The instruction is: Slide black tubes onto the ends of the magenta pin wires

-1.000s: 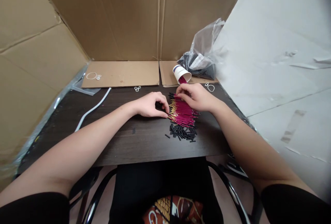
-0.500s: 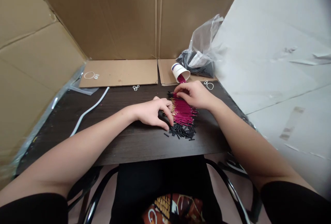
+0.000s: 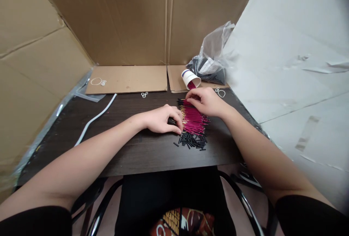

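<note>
There's a strip of dark wood between the near edge of the bench [image 3: 152, 158] and a messy heap of little black tubes [image 3: 193, 141]. Right behind the heap lie lots of thin pink sticks [image 3: 195, 119], side by side. The left hand [image 3: 163, 119] is at their gold ends, thumb and finger bent close; I can't tell if they pinch anything. More room is left of it. The right hand [image 3: 208, 102] bends over the far sticks, fingers nearly together; I can't tell what they hold. Farther back, a white cup [image 3: 188, 77] lies tipped over.
</note>
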`<state>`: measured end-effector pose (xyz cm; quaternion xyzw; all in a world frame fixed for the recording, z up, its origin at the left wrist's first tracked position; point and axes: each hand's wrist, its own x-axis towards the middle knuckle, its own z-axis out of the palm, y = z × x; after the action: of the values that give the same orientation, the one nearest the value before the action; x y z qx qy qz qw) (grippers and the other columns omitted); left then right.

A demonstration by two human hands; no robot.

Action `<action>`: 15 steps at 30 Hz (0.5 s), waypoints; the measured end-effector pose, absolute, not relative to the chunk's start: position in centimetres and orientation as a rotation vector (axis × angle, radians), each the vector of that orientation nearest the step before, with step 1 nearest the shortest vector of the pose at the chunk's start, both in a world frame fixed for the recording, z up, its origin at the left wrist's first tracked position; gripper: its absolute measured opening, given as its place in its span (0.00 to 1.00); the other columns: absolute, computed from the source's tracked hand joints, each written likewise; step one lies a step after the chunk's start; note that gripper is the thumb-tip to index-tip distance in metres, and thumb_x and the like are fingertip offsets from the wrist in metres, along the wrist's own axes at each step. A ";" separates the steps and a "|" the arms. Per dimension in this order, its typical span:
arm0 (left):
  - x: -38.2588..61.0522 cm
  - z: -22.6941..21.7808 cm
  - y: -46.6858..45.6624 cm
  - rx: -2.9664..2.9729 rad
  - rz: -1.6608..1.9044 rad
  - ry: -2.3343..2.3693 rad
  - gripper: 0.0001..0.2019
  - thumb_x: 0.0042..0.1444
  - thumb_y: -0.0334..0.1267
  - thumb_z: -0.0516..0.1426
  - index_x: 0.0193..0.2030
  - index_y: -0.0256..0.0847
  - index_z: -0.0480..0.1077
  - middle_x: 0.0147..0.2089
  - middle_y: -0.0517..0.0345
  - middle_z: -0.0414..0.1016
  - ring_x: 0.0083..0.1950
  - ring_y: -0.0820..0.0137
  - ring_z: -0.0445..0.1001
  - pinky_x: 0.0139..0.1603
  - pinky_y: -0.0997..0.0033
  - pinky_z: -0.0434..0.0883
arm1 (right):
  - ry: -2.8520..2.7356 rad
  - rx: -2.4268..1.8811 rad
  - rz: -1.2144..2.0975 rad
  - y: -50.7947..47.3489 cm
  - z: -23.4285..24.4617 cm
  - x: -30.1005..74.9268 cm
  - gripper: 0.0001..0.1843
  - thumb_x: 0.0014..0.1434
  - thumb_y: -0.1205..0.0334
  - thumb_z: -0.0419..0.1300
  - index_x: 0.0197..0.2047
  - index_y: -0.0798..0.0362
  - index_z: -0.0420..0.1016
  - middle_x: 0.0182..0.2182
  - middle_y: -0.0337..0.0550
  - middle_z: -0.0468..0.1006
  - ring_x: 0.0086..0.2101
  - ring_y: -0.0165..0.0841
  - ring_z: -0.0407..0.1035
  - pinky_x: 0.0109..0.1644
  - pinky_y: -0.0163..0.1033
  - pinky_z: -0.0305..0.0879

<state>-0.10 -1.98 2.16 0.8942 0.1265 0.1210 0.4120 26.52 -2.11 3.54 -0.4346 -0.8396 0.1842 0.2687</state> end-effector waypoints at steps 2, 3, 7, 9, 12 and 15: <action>-0.1 2.0 -1.8 2.163 0.334 0.355 0.04 0.66 0.40 0.69 0.41 0.45 0.86 0.45 0.51 0.86 0.50 0.61 0.81 0.61 0.56 0.72 | -2.266 -1.160 0.494 -2.0 3.4 26.6 0.07 0.71 0.64 0.63 0.42 0.54 0.83 0.35 0.45 0.84 0.33 0.34 0.73 0.42 0.44 0.67; 0.0 1.9 -1.7 2.114 0.362 0.407 0.05 0.66 0.40 0.69 0.42 0.43 0.86 0.45 0.51 0.87 0.49 0.62 0.82 0.58 0.57 0.74 | -2.262 -1.158 0.498 -2.0 3.4 26.6 0.07 0.71 0.63 0.63 0.42 0.53 0.83 0.35 0.45 0.84 0.33 0.34 0.73 0.42 0.44 0.67; 0.1 1.0 -0.9 1.912 0.593 0.708 0.07 0.66 0.39 0.66 0.42 0.38 0.82 0.39 0.52 0.85 0.38 0.68 0.79 0.45 0.64 0.75 | -2.231 -1.147 0.521 -2.2 3.5 26.5 0.07 0.71 0.62 0.63 0.43 0.53 0.82 0.34 0.44 0.83 0.32 0.33 0.71 0.40 0.44 0.66; 0.2 0.6 -0.4 1.821 0.717 0.818 0.07 0.66 0.38 0.66 0.42 0.36 0.81 0.36 0.53 0.83 0.34 0.71 0.76 0.40 0.68 0.74 | -2.210 -1.126 0.525 -2.4 3.6 26.3 0.07 0.71 0.61 0.63 0.43 0.53 0.82 0.32 0.43 0.81 0.30 0.32 0.69 0.39 0.43 0.65; 0.2 0.2 0.3 1.715 0.801 0.887 0.07 0.65 0.39 0.66 0.42 0.36 0.80 0.35 0.53 0.82 0.32 0.73 0.73 0.36 0.70 0.72 | -2.192 -1.086 0.524 -2.8 3.9 26.0 0.07 0.71 0.61 0.63 0.42 0.54 0.82 0.30 0.41 0.80 0.29 0.31 0.67 0.37 0.42 0.63; 0.2 0.0 0.7 1.676 0.797 0.888 0.08 0.65 0.40 0.67 0.42 0.35 0.80 0.35 0.52 0.81 0.31 0.74 0.72 0.34 0.71 0.72 | -2.202 -1.072 0.533 -3.0 4.0 25.9 0.07 0.70 0.61 0.63 0.41 0.54 0.81 0.29 0.40 0.79 0.27 0.30 0.65 0.36 0.42 0.62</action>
<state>0.18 0.68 0.03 0.6979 0.3696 0.3319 0.5160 25.88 -2.99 3.99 -0.4063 -0.8346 0.2020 0.3124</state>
